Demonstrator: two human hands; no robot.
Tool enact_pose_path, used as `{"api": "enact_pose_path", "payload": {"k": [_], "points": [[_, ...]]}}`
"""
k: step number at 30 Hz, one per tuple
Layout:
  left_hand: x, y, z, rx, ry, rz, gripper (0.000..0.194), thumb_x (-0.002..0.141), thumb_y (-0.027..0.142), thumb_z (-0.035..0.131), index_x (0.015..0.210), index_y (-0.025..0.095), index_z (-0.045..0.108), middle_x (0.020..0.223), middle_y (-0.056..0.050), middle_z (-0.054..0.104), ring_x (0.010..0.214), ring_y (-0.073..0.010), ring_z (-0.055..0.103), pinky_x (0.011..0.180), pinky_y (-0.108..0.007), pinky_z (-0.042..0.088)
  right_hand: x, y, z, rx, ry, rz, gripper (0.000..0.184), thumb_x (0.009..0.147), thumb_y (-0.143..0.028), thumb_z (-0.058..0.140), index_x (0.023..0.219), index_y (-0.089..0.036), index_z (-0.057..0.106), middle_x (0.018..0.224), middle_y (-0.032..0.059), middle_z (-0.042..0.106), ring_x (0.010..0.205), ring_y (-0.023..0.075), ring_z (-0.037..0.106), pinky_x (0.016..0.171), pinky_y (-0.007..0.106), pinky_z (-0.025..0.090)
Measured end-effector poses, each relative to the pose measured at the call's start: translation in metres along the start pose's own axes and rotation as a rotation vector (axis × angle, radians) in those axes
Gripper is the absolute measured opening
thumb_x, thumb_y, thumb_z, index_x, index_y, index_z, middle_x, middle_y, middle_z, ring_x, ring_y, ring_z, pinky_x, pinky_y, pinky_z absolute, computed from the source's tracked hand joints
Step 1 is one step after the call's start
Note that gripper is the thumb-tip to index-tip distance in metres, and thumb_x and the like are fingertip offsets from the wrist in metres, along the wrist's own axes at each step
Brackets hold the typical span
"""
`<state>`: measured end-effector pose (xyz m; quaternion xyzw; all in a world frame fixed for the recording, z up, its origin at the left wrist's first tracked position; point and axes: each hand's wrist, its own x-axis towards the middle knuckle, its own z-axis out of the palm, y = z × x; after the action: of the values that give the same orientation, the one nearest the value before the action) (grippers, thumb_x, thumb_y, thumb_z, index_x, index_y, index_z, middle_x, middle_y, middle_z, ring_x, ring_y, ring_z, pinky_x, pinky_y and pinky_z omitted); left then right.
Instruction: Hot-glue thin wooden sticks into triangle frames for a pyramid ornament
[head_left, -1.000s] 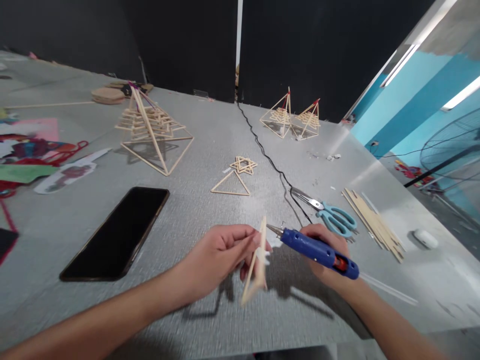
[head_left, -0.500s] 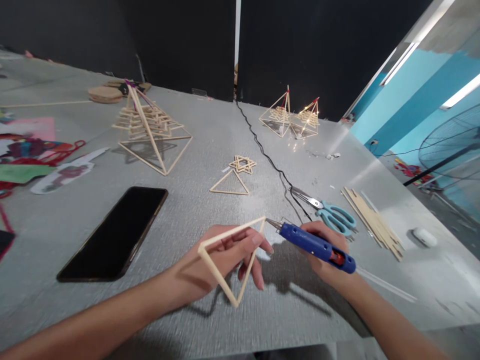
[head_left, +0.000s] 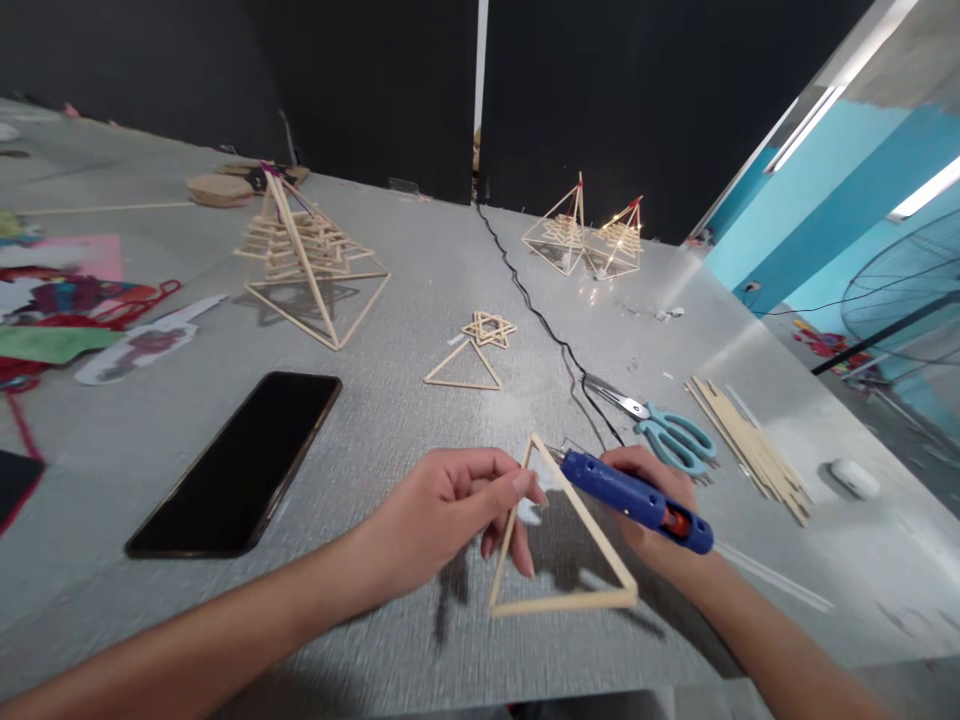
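My left hand (head_left: pixel 469 505) pinches one side of a triangle of thin wooden sticks (head_left: pixel 592 520) between thumb and fingers, above the grey table. Its top corner points away from me, and its wide side lies nearest me. In my right hand (head_left: pixel 652 490) is a blue hot glue gun (head_left: pixel 634 500), with a clear glue stick (head_left: pixel 772 577) trailing out of its back. The gun's nozzle is close beside the triangle's top corner, partly behind a stick; whether they touch I cannot tell. Farther off, a flat stick triangle (head_left: pixel 463 375) lies against a small stick star (head_left: pixel 490 328).
A black phone (head_left: pixel 236 465) lies left. Light-blue scissors (head_left: pixel 664 430), wooden sticks (head_left: pixel 750 450) and a white mouse-shaped object (head_left: pixel 855 478) lie right. A stick pyramid (head_left: pixel 307 260) stands back left, two smaller lit ones (head_left: pixel 581 235) back right. A black cable (head_left: pixel 517 285) crosses the table (head_left: pixel 390 400).
The stick triangle has been turned over in my left hand; its body swung from left of the pinched side to the right, below the glue gun. My right hand has hardly moved.
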<state>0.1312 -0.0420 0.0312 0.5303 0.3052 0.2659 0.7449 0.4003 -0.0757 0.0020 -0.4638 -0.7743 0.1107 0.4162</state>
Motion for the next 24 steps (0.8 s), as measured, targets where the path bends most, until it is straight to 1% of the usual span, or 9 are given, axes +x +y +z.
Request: {"api": "enact_pose_path", "payload": {"k": [4, 8, 12, 14, 17, 19, 22, 24], "points": [[0.0, -0.002, 0.0, -0.03, -0.013, -0.004, 0.047, 0.096, 0.065, 0.077, 0.09, 0.019, 0.07, 0.065, -0.006, 0.079, 0.059, -0.013, 0.06, 0.06, -0.026, 0.041, -0.002, -0.002, 0.001, 0.006, -0.009, 0.017, 0.025, 0.087, -0.013, 0.065, 0.105, -0.03, 0.068, 0.075, -0.0047, 0.073, 0.057, 0.0163, 0.067, 0.054, 0.027, 0.051], [0.0, -0.004, -0.001, -0.026, -0.018, -0.006, 0.048, 0.097, 0.065, 0.077, 0.088, 0.019, 0.07, 0.066, -0.006, 0.08, 0.058, -0.0116, 0.057, 0.061, -0.025, 0.042, -0.002, -0.003, 0.001, 0.03, -0.025, 0.003, 0.024, 0.089, -0.016, 0.067, 0.107, -0.031, 0.068, 0.076, -0.0044, 0.074, 0.059, 0.0164, 0.068, 0.055, 0.027, 0.053], [-0.001, -0.004, -0.001, -0.023, -0.024, 0.002, 0.046, 0.099, 0.064, 0.075, 0.088, 0.02, 0.069, 0.066, -0.005, 0.08, 0.057, -0.0116, 0.056, 0.059, -0.024, 0.042, 0.0, -0.005, -0.002, 0.022, -0.045, 0.038, 0.016, 0.089, -0.02, 0.069, 0.103, -0.029, 0.069, 0.078, -0.0017, 0.076, 0.06, 0.0178, 0.069, 0.054, 0.029, 0.052], [-0.001, -0.003, 0.0, -0.021, -0.021, 0.007, 0.045, 0.099, 0.064, 0.075, 0.089, 0.02, 0.069, 0.065, -0.004, 0.08, 0.058, -0.0124, 0.058, 0.058, -0.024, 0.043, 0.001, -0.004, -0.004, 0.028, -0.026, 0.053, 0.01, 0.091, -0.022, 0.068, 0.099, -0.029, 0.068, 0.074, -0.0027, 0.074, 0.057, 0.0171, 0.067, 0.052, 0.029, 0.051], [-0.001, 0.0, 0.0, -0.015, -0.003, 0.015, 0.043, 0.098, 0.062, 0.076, 0.089, 0.021, 0.07, 0.063, -0.004, 0.079, 0.058, -0.0128, 0.058, 0.058, -0.023, 0.045, 0.004, -0.002, -0.009, 0.029, -0.008, 0.086, 0.003, 0.095, -0.026, 0.07, 0.094, -0.029, 0.069, 0.073, -0.0037, 0.074, 0.056, 0.016, 0.066, 0.052, 0.028, 0.05], [-0.001, 0.0, 0.0, -0.012, 0.007, 0.024, 0.041, 0.098, 0.06, 0.077, 0.088, 0.021, 0.07, 0.062, -0.003, 0.078, 0.056, -0.0119, 0.057, 0.057, -0.023, 0.044, 0.005, 0.001, -0.013, 0.022, 0.009, 0.13, 0.004, 0.096, -0.03, 0.073, 0.093, -0.029, 0.07, 0.071, -0.0045, 0.072, 0.055, 0.0159, 0.064, 0.051, 0.028, 0.048], [-0.002, 0.0, -0.002, -0.018, 0.016, 0.047, 0.039, 0.098, 0.057, 0.078, 0.086, 0.021, 0.069, 0.06, -0.003, 0.078, 0.054, -0.0106, 0.056, 0.056, -0.021, 0.042, 0.004, 0.007, -0.019, 0.001, 0.091, 0.197, 0.009, 0.099, -0.036, 0.074, 0.093, -0.03, 0.071, 0.067, -0.0054, 0.068, 0.055, 0.0166, 0.061, 0.052, 0.029, 0.048], [-0.003, -0.001, -0.003, -0.021, 0.023, 0.051, 0.039, 0.098, 0.056, 0.079, 0.083, 0.022, 0.067, 0.061, -0.003, 0.078, 0.053, -0.0109, 0.057, 0.054, -0.021, 0.041, 0.003, 0.01, -0.022, -0.023, 0.124, 0.201, 0.008, 0.099, -0.034, 0.073, 0.093, -0.031, 0.071, 0.067, -0.0055, 0.067, 0.056, 0.0166, 0.061, 0.052, 0.029, 0.047]]}}
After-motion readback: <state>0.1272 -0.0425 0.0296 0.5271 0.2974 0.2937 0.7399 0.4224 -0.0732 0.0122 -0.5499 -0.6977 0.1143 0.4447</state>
